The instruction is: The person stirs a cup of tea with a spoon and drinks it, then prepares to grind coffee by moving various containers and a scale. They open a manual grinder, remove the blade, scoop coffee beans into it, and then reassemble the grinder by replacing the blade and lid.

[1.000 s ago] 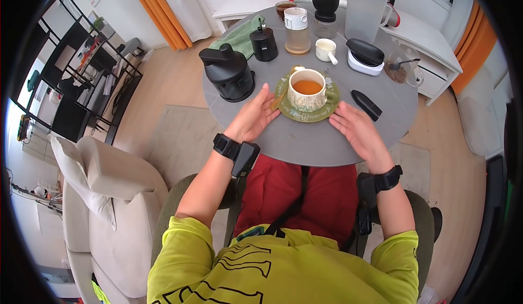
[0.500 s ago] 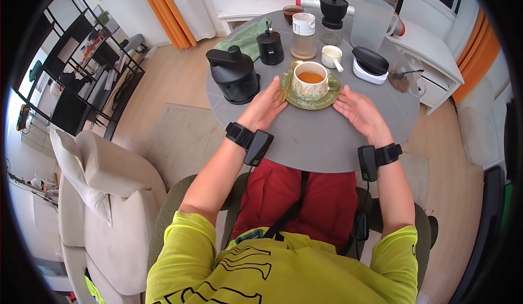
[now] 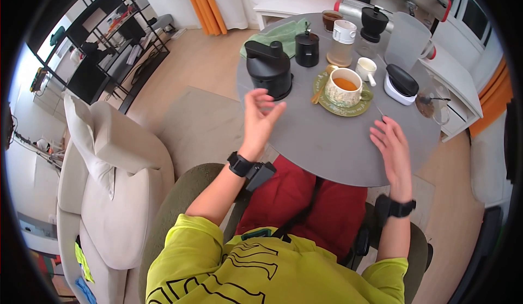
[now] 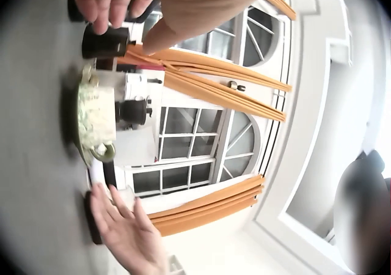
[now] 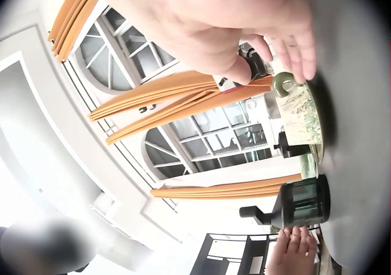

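Left hand (image 3: 259, 120) and right hand (image 3: 394, 150) spread loosely, eight and five o'clock from the cup (image 3: 342, 97); only the head view shows liquid (image 3: 345, 84).

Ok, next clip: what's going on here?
A person sits at a table with a cup of brownish-orange drink standing on a green saucer. The hands are apart on either side, touching neither. The left hand is near the black canister; the right hand is out past the saucer's right side.
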Demonstrator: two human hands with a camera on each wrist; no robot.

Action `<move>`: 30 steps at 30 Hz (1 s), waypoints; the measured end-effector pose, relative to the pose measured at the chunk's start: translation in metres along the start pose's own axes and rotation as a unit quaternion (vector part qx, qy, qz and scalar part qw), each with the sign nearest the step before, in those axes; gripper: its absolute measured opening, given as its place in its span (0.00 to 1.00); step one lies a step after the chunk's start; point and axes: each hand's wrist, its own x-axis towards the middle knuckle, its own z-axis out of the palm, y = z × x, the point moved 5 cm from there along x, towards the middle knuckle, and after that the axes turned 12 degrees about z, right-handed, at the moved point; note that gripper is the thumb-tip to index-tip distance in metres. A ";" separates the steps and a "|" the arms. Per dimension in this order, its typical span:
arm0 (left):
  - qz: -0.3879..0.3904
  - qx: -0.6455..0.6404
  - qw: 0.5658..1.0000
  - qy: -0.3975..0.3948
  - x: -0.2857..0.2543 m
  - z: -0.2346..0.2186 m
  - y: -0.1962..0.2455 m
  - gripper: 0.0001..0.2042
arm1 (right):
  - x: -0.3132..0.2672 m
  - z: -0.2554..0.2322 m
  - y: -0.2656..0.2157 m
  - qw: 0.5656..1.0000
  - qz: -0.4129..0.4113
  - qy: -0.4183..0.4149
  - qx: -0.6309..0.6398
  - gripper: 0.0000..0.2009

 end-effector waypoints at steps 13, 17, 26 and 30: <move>0.166 0.132 0.977 0.039 0.077 -0.016 -0.028 0.56 | -0.091 0.019 0.056 0.993 0.022 -0.049 0.109 0.12; 0.136 0.112 0.981 0.079 0.069 -0.011 -0.017 0.54 | -0.098 0.011 0.058 0.993 0.010 -0.029 0.113 0.11; 0.130 0.189 0.968 0.099 0.071 -0.022 -0.026 0.52 | -0.109 0.017 0.065 0.992 0.009 -0.022 0.121 0.11; 0.156 0.092 0.979 0.091 0.040 -0.021 0.007 0.49 | -0.116 0.010 0.068 0.992 0.000 -0.017 0.123 0.11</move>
